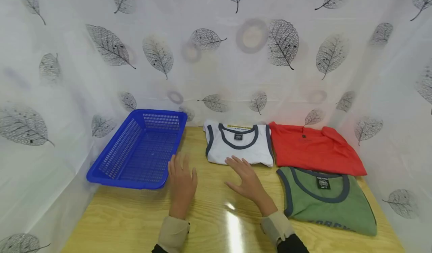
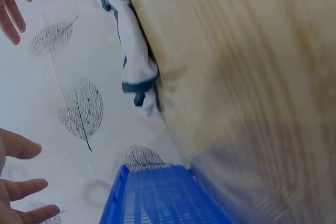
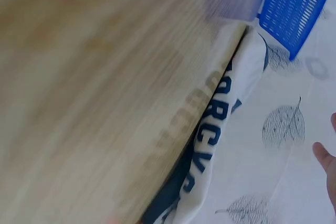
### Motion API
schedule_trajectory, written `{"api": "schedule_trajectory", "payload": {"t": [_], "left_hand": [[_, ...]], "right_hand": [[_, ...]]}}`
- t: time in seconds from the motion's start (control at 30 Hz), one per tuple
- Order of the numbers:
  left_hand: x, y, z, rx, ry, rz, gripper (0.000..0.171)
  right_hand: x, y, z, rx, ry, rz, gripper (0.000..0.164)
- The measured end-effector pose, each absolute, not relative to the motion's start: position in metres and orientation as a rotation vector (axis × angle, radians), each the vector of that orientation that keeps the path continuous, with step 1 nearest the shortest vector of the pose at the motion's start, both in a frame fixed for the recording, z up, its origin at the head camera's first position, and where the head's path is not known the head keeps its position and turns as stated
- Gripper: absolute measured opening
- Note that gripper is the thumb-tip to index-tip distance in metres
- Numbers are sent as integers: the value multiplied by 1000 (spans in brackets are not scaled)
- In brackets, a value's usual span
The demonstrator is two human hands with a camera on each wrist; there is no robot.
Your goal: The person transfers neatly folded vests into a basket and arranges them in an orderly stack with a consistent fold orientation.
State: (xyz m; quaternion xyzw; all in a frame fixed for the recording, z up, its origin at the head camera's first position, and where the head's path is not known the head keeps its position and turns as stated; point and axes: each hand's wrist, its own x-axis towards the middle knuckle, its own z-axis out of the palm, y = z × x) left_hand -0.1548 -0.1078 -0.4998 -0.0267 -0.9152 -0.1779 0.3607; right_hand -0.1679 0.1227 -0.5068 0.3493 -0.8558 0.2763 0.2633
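In the head view my left hand (image 1: 182, 181) is raised beside the right edge of a blue plastic basket (image 1: 145, 151), fingers straight and holding nothing. To the right, my right hand (image 1: 248, 183) reaches toward a folded white shirt (image 1: 216, 153) with dark trim, fingers spread and nothing in them; whether it touches the shirt cannot be told. A folded red shirt (image 1: 303, 155) lies right of the white one. Nearest on the right is a folded green shirt (image 1: 324, 211) with dark trim. Dark lettering shows on the white shirt (image 3: 215, 114) in the right wrist view.
The wooden table (image 1: 209, 223) carries the basket at the left and the shirts at the back and right. A white curtain (image 1: 216, 73) printed with leaves hangs behind and along both sides. The basket leans close to the left curtain.
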Motion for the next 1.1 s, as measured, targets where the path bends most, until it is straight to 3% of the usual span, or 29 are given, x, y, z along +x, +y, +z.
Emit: {"api": "schedule_trajectory", "payload": {"t": [0.4, 0.73, 1.1], "left_hand": [[-168, -135, -486, 385, -2634, -474, 66], [-169, -142, -487, 481, -2740, -404, 36], [-151, -150, -489, 496, -2857, -439, 34]], "right_hand": [[-223, 61, -504, 1234, -2261, 718, 65], [-258, 14, -488, 1335, -2311, 664, 62], [-269, -16, -486, 1385, -2436, 517, 64]]}}
